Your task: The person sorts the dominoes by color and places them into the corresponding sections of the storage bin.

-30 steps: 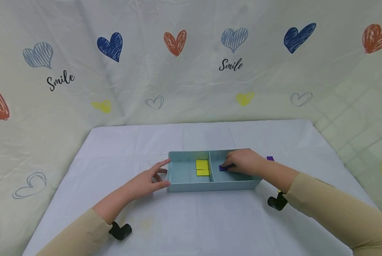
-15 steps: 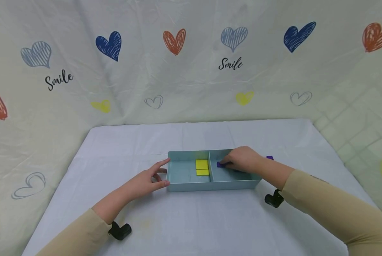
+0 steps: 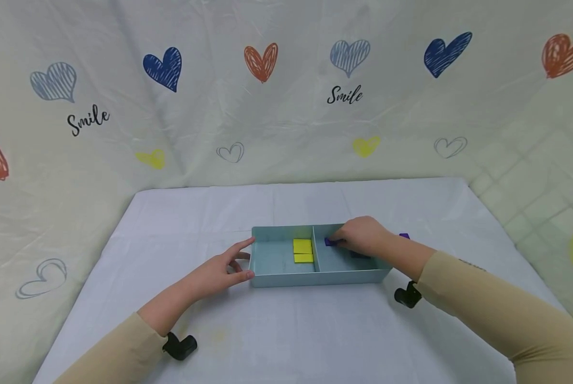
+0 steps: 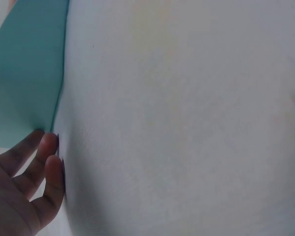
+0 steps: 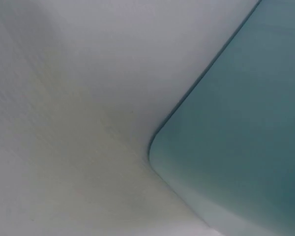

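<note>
A pale blue-green tray [image 3: 317,280] with one divider lies in the middle of the table. My left hand [image 3: 224,273] is at its left end, thumb and fingers spread against the outer wall; in the left wrist view, fingertips [image 4: 48,140] meet the tray's corner. My right hand [image 3: 363,234] reaches into the right compartment, its fingers bent and pinching a small purple square [image 3: 330,242] close to the divider. Part of that square is hidden by the fingers. Two yellow squares [image 3: 303,246] lie one before the other in the left compartment, against the divider.
Another purple piece [image 3: 404,236] lies on the white tablecloth [image 3: 286,330] right of the tray, partly behind the right forearm. A dark patch shows in the right compartment below the hand. A cloth with printed hearts hangs behind the table.
My right hand has shifted slightly away from me and left, and the purple square has moved with it towards the back of the compartment. The left hand has stayed in place.
</note>
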Motion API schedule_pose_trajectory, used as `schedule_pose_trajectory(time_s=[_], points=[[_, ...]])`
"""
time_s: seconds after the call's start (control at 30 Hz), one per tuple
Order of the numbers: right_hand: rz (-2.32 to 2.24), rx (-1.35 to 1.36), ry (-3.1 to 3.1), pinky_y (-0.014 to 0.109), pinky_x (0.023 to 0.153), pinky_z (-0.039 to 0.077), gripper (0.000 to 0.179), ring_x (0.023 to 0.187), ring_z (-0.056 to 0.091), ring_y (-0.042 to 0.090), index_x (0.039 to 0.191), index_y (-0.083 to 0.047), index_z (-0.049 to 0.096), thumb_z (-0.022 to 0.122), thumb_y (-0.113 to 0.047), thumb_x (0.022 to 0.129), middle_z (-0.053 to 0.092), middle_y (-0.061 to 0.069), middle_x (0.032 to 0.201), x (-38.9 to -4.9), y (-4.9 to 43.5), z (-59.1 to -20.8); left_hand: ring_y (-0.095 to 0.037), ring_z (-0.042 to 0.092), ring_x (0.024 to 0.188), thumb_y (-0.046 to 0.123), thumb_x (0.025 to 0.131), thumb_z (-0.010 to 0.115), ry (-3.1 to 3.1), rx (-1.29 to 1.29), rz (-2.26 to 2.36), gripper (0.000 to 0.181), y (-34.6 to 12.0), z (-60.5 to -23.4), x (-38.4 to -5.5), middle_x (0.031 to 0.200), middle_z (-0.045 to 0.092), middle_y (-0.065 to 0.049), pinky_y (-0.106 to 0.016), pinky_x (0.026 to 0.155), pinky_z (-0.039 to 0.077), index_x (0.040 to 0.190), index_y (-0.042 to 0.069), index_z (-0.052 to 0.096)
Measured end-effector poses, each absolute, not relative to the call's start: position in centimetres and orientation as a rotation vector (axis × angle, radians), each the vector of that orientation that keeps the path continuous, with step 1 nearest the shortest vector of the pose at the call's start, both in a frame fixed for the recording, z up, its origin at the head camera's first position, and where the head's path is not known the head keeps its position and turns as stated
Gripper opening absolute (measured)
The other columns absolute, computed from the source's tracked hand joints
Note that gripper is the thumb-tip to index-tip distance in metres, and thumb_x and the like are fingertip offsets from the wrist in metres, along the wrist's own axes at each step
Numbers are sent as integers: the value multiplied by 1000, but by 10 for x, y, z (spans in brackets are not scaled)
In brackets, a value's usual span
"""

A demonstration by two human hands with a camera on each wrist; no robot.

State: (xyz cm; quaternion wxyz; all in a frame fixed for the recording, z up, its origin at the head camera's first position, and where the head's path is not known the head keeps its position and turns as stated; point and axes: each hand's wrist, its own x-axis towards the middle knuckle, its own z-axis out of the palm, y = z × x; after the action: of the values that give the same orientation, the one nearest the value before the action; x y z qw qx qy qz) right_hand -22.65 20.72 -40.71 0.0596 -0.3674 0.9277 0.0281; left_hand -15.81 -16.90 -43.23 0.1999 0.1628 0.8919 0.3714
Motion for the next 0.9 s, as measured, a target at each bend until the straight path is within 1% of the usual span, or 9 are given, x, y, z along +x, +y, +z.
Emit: schedule_pose_trajectory(time_s=[0.13, 0.27, 0.3, 0.43, 0.57, 0.7, 0.77, 0.9], points=[[93, -1110, 2813, 34, 72, 57, 26, 78, 67, 11, 116, -16, 76, 74, -20, 91, 75, 0, 101, -227, 210, -408, -11, 58, 101, 50, 90, 69, 2492, 446, 1042, 80, -169, -432, -158, 139, 54, 2, -33, 75, 49, 154, 49, 21], [74, -1088, 2809, 33, 73, 57, 27, 78, 65, 10, 118, -18, 75, 74, -23, 91, 75, -1, 103, -225, 211, -407, -11, 58, 100, 51, 90, 69, 2491, 446, 1045, 80, -169, -433, -159, 140, 54, 2, -33, 74, 49, 154, 49, 21], [58, -1089, 2808, 33, 73, 57, 28, 77, 65, 10, 118, -18, 75, 74, -23, 91, 75, -1, 103, -224, 211, -406, -11, 58, 100, 50, 90, 69, 2490, 448, 1047, 80, -169, -434, -159, 140, 54, 1, -33, 74, 49, 154, 48, 21], [-26, -1096, 2809, 34, 72, 56, 29, 81, 67, 11, 119, -20, 75, 74, -23, 91, 75, -2, 104, -219, 215, -397, -11, 58, 101, 53, 90, 68, 2487, 460, 1049, 81, -169, -434, -159, 139, 54, 1, -33, 74, 50, 155, 47, 21], [-88, -1098, 2822, 31, 69, 54, 27, 79, 65, 9, 117, -23, 76, 76, -22, 89, 74, -6, 99, -214, 221, -387, -12, 58, 102, 52, 90, 69, 2485, 455, 1051, 82, -169, -433, -159, 139, 55, 1, -33, 74, 50, 155, 46, 21], [-85, -1043, 2864, 29, 68, 52, 27, 75, 60, 6, 113, -24, 77, 78, -23, 87, 69, -12, 90, -211, 231, -378, -12, 58, 102, 47, 91, 69, 2485, 446, 1049, 81, -167, -431, -159, 140, 54, 0, -33, 75, 50, 155, 45, 21], [-90, -1006, 2880, 29, 68, 52, 28, 76, 59, 6, 114, -25, 77, 78, -23, 87, 67, -13, 88, -209, 237, -372, -13, 58, 102, 46, 91, 69, 2486, 444, 1047, 80, -167, -431, -159, 140, 54, 0, -33, 75, 50, 156, 45, 21], [-156, -922, 2889, 28, 67, 50, 29, 77, 57, 6, 117, -23, 76, 77, -20, 88, 65, -14, 90, -205, 254, -360, -13, 58, 102, 46, 91, 69, 2485, 442, 1049, 80, -166, -430, -158, 140, 54, -1, -33, 75, 50, 155, 46, 21]])
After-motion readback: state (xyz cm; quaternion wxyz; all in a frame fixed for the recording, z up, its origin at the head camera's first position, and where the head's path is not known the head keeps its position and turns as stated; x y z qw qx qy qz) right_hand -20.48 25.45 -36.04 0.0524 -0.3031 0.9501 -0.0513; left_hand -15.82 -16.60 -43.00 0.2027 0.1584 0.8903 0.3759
